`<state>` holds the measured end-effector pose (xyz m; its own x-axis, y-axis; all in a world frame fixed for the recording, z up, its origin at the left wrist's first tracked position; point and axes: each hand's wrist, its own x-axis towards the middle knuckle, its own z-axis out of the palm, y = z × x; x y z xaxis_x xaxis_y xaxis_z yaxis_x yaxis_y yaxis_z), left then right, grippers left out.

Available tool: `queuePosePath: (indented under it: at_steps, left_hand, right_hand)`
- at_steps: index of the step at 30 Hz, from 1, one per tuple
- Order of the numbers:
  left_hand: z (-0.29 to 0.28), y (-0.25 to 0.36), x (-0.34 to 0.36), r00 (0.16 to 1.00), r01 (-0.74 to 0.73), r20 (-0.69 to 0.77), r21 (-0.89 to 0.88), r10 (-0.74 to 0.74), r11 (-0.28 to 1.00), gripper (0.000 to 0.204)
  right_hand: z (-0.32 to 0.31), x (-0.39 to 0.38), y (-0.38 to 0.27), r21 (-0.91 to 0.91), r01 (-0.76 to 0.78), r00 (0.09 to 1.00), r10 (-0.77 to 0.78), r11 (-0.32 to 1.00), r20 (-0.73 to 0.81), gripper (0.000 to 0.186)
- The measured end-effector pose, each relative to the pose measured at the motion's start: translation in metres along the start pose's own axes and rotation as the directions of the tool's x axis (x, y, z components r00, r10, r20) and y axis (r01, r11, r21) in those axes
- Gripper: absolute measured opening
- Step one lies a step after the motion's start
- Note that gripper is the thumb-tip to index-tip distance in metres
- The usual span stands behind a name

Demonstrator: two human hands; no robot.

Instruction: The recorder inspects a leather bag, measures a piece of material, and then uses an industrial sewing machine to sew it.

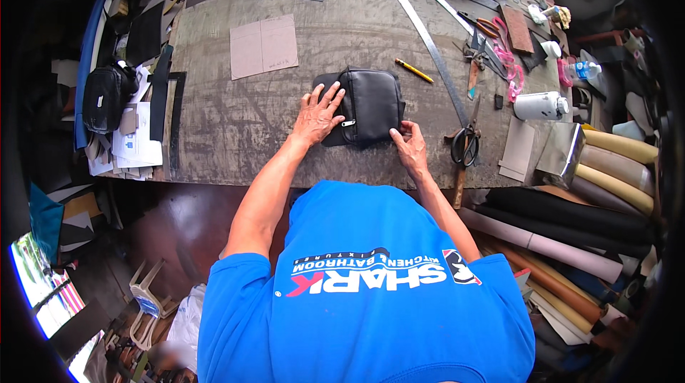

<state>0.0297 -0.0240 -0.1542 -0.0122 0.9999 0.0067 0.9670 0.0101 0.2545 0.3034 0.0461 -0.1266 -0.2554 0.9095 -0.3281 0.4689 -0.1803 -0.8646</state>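
Scuffed wood of the worktable (221,126) stretches left from my work to a dark right-angled strip (175,115) near the table's left end, and its front edge curves just in front of my blue shirt (371,269). On the right, my room to move runs as far as a long metal ruler (428,44), slanting down toward black-handled scissors (465,146) near that front edge.

Under my hands the tabletop is brown-grey and streaked with wear; beyond its lower left side shows a reddish-brown floor (193,219), with a pale plastic chair (146,304) farther back.

My black pouch (376,104) lies near the front of the table. My left hand (319,117) is spread, palm down, over its left side and the flat black piece (328,80) there. My right hand (411,147) has its fingertips at the lower right corner; I cannot tell whether they pinch it.

A yellow pencil (414,70) lies just beyond the pouch, a pinkish card (264,46) farther up to the left. Crowding the right are a white bottle (539,105) and, below the table edge, stacked rolls (542,240).
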Motion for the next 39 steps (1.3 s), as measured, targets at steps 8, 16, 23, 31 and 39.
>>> queuePosePath:
  at_steps: [8,16,23,31,39]
  left_hand:
    - [0.001,0.001,0.002,1.000,0.017,-0.020,-0.036,-0.018,0.999,0.073]
    - [0.001,-0.003,0.001,0.996,0.014,-0.088,-0.132,-0.026,0.991,0.075]
    - [-0.004,-0.003,0.001,0.999,0.006,-0.048,-0.096,-0.010,0.995,0.075]
    - [-0.012,0.004,0.003,1.000,0.021,0.003,-0.062,-0.021,0.998,0.075]
    - [-0.017,0.008,0.005,0.998,0.044,0.049,-0.053,-0.041,0.998,0.075]
  right_hand:
    - [0.006,0.013,0.016,-0.043,-0.007,1.000,0.006,0.999,-0.016,0.056]
    - [0.009,0.011,0.013,-0.043,-0.011,0.996,0.007,0.999,-0.085,0.054]
    - [0.016,0.001,-0.014,-0.175,0.097,0.966,-0.135,0.980,-0.219,0.059]
    - [0.024,0.037,-0.024,-0.532,0.284,0.872,-0.446,0.798,-0.202,0.042]
    - [0.033,0.041,-0.007,-0.515,0.250,0.878,-0.416,0.820,-0.237,0.035]
